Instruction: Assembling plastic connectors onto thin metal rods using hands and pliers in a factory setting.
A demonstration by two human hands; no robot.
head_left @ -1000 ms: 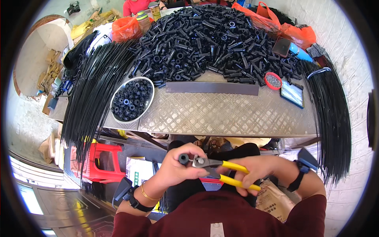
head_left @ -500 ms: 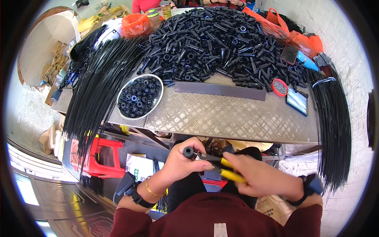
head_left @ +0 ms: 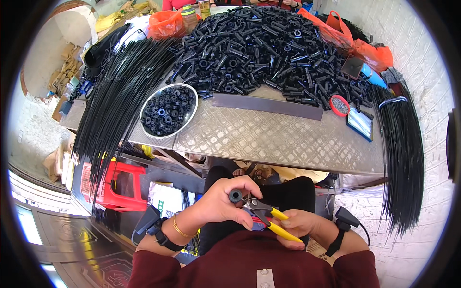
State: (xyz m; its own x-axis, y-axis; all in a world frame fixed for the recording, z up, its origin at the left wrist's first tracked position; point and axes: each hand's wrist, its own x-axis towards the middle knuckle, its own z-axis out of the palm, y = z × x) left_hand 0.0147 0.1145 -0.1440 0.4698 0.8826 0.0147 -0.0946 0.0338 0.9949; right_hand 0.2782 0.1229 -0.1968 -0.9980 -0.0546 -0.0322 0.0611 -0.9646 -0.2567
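Note:
My left hand (head_left: 217, 202) is closed around a short black plastic tube (head_left: 235, 195), its round hollow end turned up. In my right hand (head_left: 309, 224) is a pair of pliers (head_left: 284, 232) with yellow handles, which stand spread apart. The dark metal head of the pliers reaches between the thumb and fingers of my left hand, beside the tube. A thin, light bit of metal shows by the tube end; I cannot make out what it is. Both hands are above my lap, in front of the table edge.
A metal table (head_left: 269, 137) carries a big heap of black plastic tubes (head_left: 249, 53), a bowl (head_left: 142, 126) of black rings, and a red dish (head_left: 340, 113) of small metal bits. Long black strands (head_left: 108, 105) hang off its left side. A red stool (head_left: 137, 205) stands at left.
My right hand has shifted down and a little right, and the pliers' handles have come wider apart. My left hand, with the black tube, has moved slightly right and down.

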